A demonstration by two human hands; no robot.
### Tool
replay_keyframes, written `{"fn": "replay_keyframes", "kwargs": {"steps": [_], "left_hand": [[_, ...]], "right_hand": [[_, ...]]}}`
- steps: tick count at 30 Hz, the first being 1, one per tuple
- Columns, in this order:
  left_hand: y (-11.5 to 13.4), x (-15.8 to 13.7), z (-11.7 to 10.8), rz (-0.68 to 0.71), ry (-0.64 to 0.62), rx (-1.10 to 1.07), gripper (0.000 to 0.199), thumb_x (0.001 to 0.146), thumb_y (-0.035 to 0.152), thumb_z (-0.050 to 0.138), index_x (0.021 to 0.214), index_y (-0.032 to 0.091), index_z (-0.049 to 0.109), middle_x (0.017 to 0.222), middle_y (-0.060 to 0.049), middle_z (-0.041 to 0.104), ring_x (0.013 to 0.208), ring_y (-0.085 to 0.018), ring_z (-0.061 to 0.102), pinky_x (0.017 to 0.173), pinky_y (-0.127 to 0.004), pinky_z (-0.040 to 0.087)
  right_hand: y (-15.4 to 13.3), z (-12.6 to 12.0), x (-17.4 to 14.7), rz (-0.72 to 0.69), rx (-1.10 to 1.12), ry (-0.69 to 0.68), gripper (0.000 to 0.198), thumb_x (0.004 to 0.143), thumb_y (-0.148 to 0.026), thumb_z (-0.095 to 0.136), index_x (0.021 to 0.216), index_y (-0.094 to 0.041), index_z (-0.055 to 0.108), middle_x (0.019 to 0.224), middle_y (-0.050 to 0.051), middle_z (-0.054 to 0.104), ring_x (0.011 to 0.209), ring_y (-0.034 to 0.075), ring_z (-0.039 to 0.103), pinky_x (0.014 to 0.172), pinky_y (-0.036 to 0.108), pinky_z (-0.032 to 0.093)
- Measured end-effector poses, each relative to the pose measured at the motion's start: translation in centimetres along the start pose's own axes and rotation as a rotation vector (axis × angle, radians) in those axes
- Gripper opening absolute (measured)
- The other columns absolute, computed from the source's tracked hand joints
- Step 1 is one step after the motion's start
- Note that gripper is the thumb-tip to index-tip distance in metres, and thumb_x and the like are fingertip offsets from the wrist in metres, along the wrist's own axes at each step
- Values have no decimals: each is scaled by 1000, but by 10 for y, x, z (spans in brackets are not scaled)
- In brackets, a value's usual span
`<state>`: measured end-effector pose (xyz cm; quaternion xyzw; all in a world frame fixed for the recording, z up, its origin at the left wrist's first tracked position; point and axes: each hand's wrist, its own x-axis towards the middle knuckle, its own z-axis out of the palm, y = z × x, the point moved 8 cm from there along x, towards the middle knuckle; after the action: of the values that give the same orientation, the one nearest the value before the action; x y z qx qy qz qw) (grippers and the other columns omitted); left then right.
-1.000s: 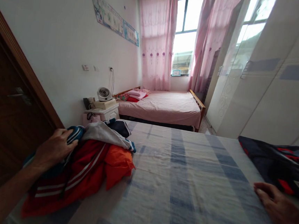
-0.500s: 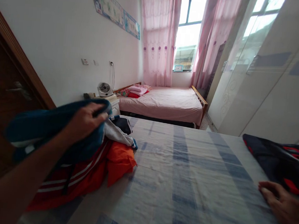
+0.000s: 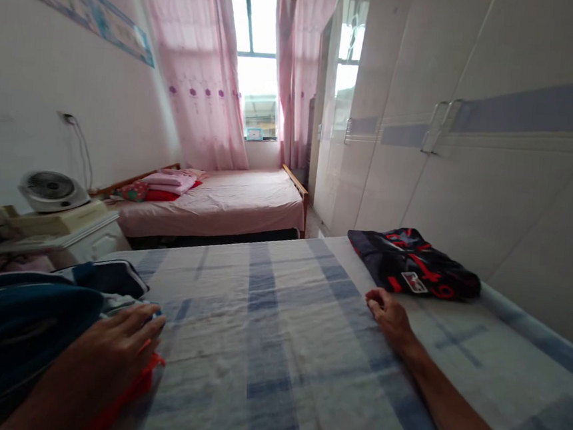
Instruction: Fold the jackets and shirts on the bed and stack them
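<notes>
At the lower left, my left hand lies over a heap of clothes with its fingers stretched out. A teal garment is on the heap beside this hand. Grey cloth with blue trim and an orange garment show by and under its fingers. Behind them lies a dark navy piece with a pale edge. My right hand rests on the checked bed sheet with fingers curled in, holding nothing. Just beyond it is a folded black garment with red print.
A second bed with a pink sheet stands beyond, with folded bedding on it. A small fan sits on a white cabinet at left. White wardrobes line the right side; pink curtains frame the window.
The view has turned to the right. My left hand has let go of the teal garment, which now lies on the heap. My right hand stays curled near the black garment.
</notes>
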<state>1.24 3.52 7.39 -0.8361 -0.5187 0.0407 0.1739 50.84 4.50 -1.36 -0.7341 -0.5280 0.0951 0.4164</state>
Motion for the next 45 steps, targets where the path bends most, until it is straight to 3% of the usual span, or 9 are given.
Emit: {"fn": "replay_keyframes", "kwargs": {"steps": [3, 7, 12, 19, 23, 27, 32, 39, 45], "left_hand": [[15, 9, 29, 75, -99, -45, 41, 78, 19, 44, 112, 18, 66, 130, -12, 56, 124, -31, 47, 106, -52, 31], [-9, 10, 56, -21, -163, 45, 33, 75, 15, 46, 95, 17, 73, 115, -15, 65, 117, -35, 53, 106, -59, 26], [-15, 25, 60, -90, -148, 152, 34, 78, 8, 40, 76, 18, 73, 84, -14, 72, 86, -33, 65, 95, -65, 32], [122, 49, 34, 131, 104, -303, 37, 84, 31, 47, 118, 27, 61, 133, -8, 55, 121, -26, 52, 100, -51, 39], [160, 49, 43, 192, 177, -406, 39, 86, 30, 48, 124, 29, 56, 138, -7, 49, 126, -26, 46, 101, -51, 39], [156, 49, 56, 215, 272, -436, 40, 89, 32, 45, 128, 30, 52, 137, -6, 51, 125, -25, 47, 101, -50, 39], [153, 48, 59, 269, 362, -365, 43, 86, 31, 49, 129, 31, 51, 134, -5, 54, 120, -24, 53, 98, -45, 44], [155, 47, 56, 356, 479, -228, 44, 85, 34, 49, 128, 29, 53, 130, -6, 57, 114, -24, 58, 87, -38, 52], [157, 48, 60, 348, 457, -230, 46, 84, 33, 49, 130, 28, 52, 132, -7, 55, 116, -25, 56, 90, -39, 51]], "right_hand": [[2, 1, -1, -3, 1, 8, 27, 67, -41, 42, 79, -21, 57, 82, 7, 67, 77, 21, 63, 73, 32, 46], [2, 2, -2, -17, 1, 7, 26, 68, -39, 41, 79, -21, 57, 81, 6, 68, 77, 21, 63, 72, 32, 47], [0, 0, -2, -29, 2, 6, 23, 70, -36, 42, 80, -21, 57, 81, 5, 68, 77, 19, 64, 73, 30, 47], [-6, 3, -8, -23, -56, 0, 22, 73, -30, 41, 82, -20, 57, 85, 6, 68, 80, 19, 64, 76, 30, 47], [-9, -6, 6, -13, -128, -106, 22, 75, -29, 45, 84, -21, 63, 84, 2, 69, 78, 16, 64, 71, 24, 48], [3, -49, 52, 64, -278, -68, 29, 79, -29, 45, 101, -19, 63, 99, 6, 68, 91, 17, 63, 80, 26, 46], [46, -100, 99, 267, -507, 99, 41, 80, -31, 48, 112, -7, 59, 123, 26, 52, 113, 37, 51, 92, 53, 37], [97, -103, 114, 362, -539, 133, 26, 76, -33, 56, 85, -11, 65, 112, 24, 59, 112, 44, 49, 89, 65, 29], [91, -113, 117, 331, -350, 228, 21, 76, -27, 49, 59, -16, 54, 80, 17, 64, 98, 39, 57, 85, 61, 34]]}}
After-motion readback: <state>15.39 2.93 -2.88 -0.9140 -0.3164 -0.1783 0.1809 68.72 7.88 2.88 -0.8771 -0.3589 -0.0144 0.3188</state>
